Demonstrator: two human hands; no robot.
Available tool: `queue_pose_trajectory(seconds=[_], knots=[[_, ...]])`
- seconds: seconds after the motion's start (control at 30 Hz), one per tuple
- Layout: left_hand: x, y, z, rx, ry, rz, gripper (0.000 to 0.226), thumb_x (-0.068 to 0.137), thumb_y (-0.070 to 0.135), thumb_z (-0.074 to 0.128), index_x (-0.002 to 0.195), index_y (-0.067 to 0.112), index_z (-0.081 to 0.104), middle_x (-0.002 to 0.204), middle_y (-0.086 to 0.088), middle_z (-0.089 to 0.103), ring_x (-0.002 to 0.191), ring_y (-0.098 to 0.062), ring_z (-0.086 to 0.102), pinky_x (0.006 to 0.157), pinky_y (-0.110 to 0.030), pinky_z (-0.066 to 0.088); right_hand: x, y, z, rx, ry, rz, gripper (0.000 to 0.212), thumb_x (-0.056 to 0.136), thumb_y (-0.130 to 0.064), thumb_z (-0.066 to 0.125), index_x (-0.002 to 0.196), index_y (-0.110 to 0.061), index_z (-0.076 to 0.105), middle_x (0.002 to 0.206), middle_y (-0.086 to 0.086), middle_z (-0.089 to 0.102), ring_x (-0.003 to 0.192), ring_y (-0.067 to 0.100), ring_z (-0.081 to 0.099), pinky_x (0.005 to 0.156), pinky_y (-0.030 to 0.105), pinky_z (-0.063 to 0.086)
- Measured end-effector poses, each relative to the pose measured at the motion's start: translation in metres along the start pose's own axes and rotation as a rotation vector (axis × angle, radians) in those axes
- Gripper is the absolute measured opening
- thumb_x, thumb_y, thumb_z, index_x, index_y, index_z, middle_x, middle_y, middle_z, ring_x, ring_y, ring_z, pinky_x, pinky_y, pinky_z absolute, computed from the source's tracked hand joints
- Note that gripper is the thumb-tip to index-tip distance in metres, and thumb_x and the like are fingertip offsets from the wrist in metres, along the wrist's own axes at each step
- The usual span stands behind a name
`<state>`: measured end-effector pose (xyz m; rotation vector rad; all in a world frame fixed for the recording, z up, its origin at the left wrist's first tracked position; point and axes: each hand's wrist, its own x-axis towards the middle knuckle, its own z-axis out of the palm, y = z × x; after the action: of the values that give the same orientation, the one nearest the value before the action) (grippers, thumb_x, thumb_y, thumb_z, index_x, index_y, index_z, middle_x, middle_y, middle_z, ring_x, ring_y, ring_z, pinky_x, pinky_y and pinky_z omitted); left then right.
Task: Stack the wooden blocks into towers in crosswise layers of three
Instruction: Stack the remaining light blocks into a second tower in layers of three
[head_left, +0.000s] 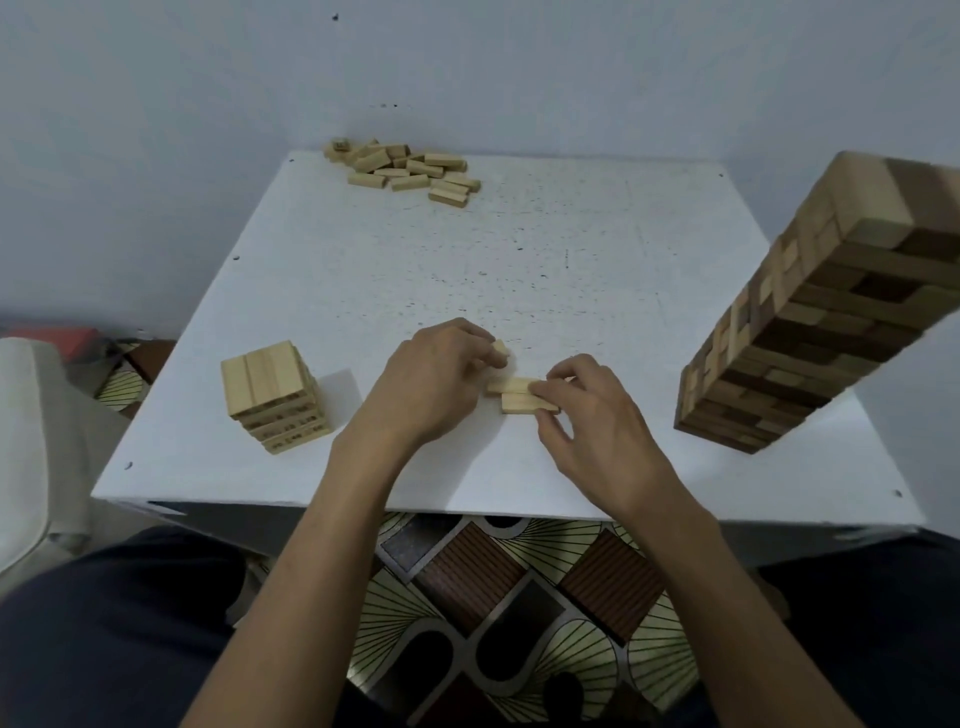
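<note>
Two pale wooden blocks lie side by side on the white table near its front middle. My right hand pinches their right ends with thumb and fingers. My left hand holds a third block, whose end pokes out from my fingertips just behind the pair. A short tower of several crosswise layers stands at the front left. A tall tower of light and dark blocks rises at the right.
A loose pile of pale blocks lies at the table's far edge by the wall. A patterned floor shows below the front edge, between my knees. A pale cushioned seat is at the left.
</note>
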<state>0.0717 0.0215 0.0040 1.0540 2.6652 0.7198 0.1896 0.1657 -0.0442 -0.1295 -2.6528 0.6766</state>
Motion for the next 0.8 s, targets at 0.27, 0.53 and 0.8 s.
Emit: queue_pose_trajectory(seconds=[0.27, 0.53, 0.8], knots=[[-0.005, -0.012, 0.007, -0.006, 0.085, 0.048, 0.032, 0.092, 0.008, 0.055, 0.114, 0.023, 0.072, 0.128, 0.005, 0.063, 0.116, -0.017, 0.058, 0.095, -0.038, 0.046, 0.001, -0.002, 0.005, 0.009, 0.017, 0.001, 0.020, 0.086, 0.001, 0.068, 0.106, 0.001, 0.072, 0.099, 0.012, 0.061, 0.089, 0.028, 0.059, 0.070, 0.040, 0.054], [-0.006, -0.013, 0.011, 0.084, -0.005, 0.085, 0.038, 0.090, 0.034, 0.047, 0.120, 0.026, 0.069, 0.128, 0.009, 0.064, 0.111, -0.022, 0.056, 0.096, -0.047, 0.042, 0.004, -0.005, 0.010, -0.083, 0.082, 0.009, 0.023, 0.083, -0.006, 0.075, 0.106, -0.004, 0.072, 0.100, 0.010, 0.064, 0.092, 0.028, 0.057, 0.072, 0.031, 0.049], [-0.008, -0.018, 0.016, 0.068, -0.034, 0.130, 0.045, 0.081, 0.047, 0.061, 0.122, 0.030, 0.068, 0.133, 0.009, 0.059, 0.118, -0.018, 0.053, 0.102, -0.044, 0.040, 0.005, -0.006, 0.006, -0.129, 0.043, 0.045, 0.040, 0.084, -0.019, 0.075, 0.120, -0.005, 0.067, 0.119, 0.009, 0.069, 0.099, 0.033, 0.057, 0.080, 0.047, 0.055]])
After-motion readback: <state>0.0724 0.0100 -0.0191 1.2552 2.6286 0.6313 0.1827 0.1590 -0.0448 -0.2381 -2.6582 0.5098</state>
